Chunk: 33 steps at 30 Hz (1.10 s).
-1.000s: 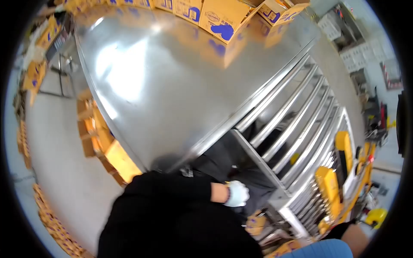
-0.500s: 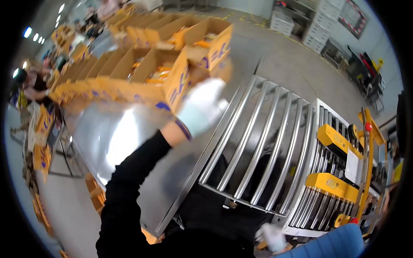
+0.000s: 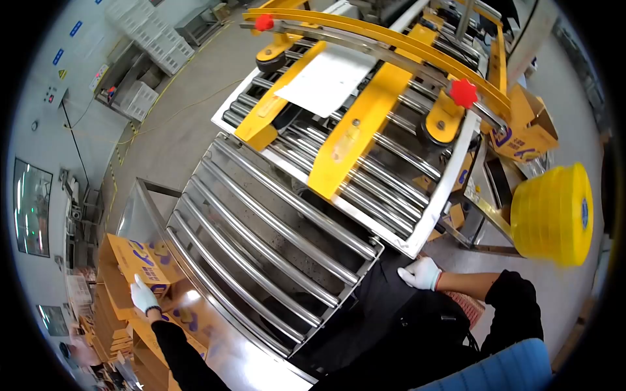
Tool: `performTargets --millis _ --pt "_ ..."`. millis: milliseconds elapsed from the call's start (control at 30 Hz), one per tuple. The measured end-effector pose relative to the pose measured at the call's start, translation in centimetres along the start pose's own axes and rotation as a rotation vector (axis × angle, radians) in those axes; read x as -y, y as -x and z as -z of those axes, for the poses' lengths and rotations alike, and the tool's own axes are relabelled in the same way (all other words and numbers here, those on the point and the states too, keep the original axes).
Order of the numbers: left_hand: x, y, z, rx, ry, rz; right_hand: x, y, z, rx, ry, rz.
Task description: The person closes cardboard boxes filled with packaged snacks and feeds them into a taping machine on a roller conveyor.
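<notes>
My left hand [image 3: 144, 296], in a white glove, is at the edge of an open cardboard box [image 3: 138, 262] at the lower left, its fingers closed on the box wall. The box is printed in blue and stands on a shiny metal table [image 3: 246, 366]. My right hand [image 3: 420, 274], also gloved, is beside the near corner of the roller frame, loosely bent with fingers apart and nothing visible in it. Between my hands lies a section of bare metal rollers [image 3: 261, 225].
Beyond the rollers stands a machine with yellow guide arms [image 3: 358, 130], red knobs [image 3: 463, 94] and a white sheet [image 3: 329, 78]. Yellow tape rolls [image 3: 551, 215] are at the right, below another open box [image 3: 525, 124]. More boxes [image 3: 153, 355] line the lower left.
The view has swung right toward the roller machine. My left hand has gone from above the metal table to the end box. My right hand shows more fully beside the frame.
</notes>
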<state>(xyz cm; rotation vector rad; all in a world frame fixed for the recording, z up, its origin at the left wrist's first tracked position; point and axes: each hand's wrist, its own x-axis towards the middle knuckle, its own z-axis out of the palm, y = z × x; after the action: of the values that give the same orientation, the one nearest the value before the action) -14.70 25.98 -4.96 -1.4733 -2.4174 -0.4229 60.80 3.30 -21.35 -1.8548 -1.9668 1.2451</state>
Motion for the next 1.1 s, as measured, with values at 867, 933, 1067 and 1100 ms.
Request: performTargets --millis 867,933,1067,1100 --pt "-16.3 34.3 18.3 0.148 1.487 0.047 26.2 -9.1 9.4 -0.009 0.235 1.267" --pt "-17.8 33.0 19.3 0.496 1.466 0.059 27.3 -8.9 8.2 0.162 0.282 1.38" --pt "-20.0 29.0 19.5 0.542 0.975 0.195 29.3 -9.1 7.4 0.313 -0.142 1.079" --pt "-20.1 28.3 18.3 0.346 1.044 0.312 30.1 -9.3 7.7 0.347 -0.335 0.886"
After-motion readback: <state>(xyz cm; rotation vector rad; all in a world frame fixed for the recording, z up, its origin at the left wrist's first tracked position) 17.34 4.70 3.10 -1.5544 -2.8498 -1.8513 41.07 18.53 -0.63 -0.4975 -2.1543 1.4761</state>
